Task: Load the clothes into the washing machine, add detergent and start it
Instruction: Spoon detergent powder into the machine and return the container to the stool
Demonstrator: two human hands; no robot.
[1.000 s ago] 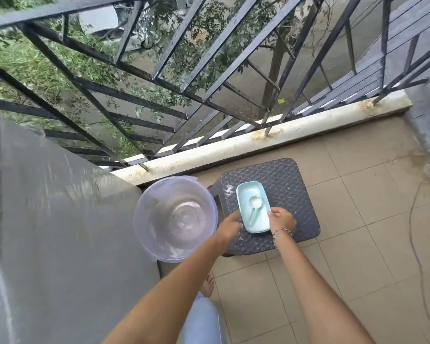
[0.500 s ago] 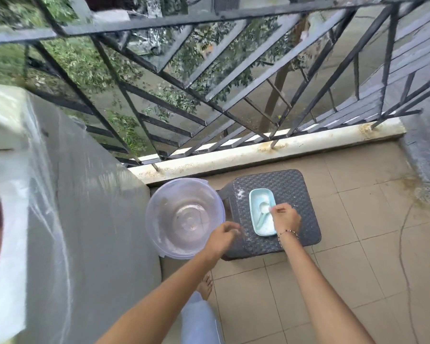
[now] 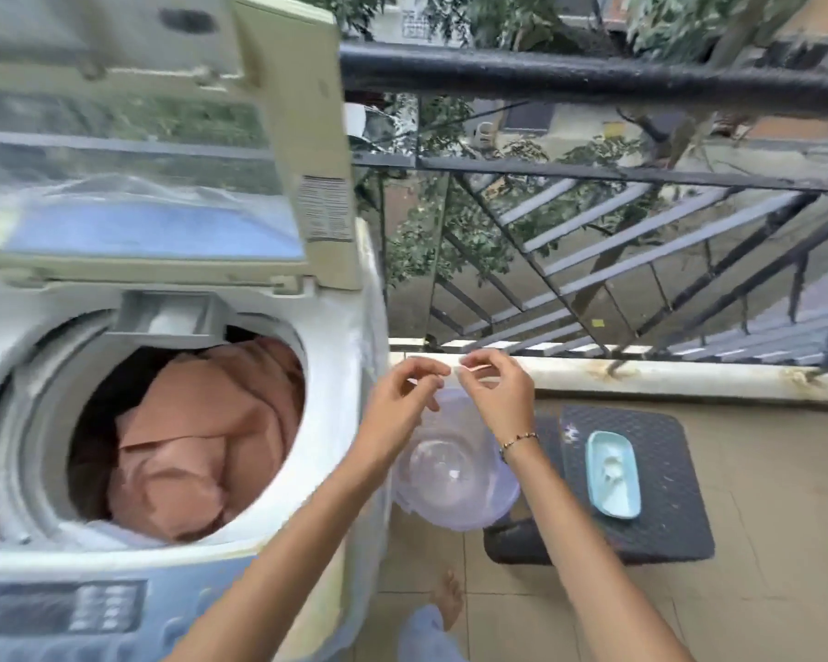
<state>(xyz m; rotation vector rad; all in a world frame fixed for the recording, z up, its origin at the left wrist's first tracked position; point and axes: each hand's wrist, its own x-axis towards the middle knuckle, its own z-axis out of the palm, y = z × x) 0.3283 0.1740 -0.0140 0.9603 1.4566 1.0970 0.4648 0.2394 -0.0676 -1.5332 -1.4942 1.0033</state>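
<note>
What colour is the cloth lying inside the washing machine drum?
The cloth is a peachy salmon pink, with something dark beneath it; the head view shows it.

A dark woven stool (image 3: 660, 532) stands on the tiled floor (image 3: 761, 590), carrying a pale blue dish (image 3: 613, 475); a clear plastic tub (image 3: 455, 480) sits just beside the stool.

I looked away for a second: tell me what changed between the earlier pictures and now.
Both hands left the blue container on the stool and rose; the left hand and right hand now pinch something small and blurred between them. The view swung up to the washing machine, open with clothes inside. Container, stool and clear tub stayed put.
</note>
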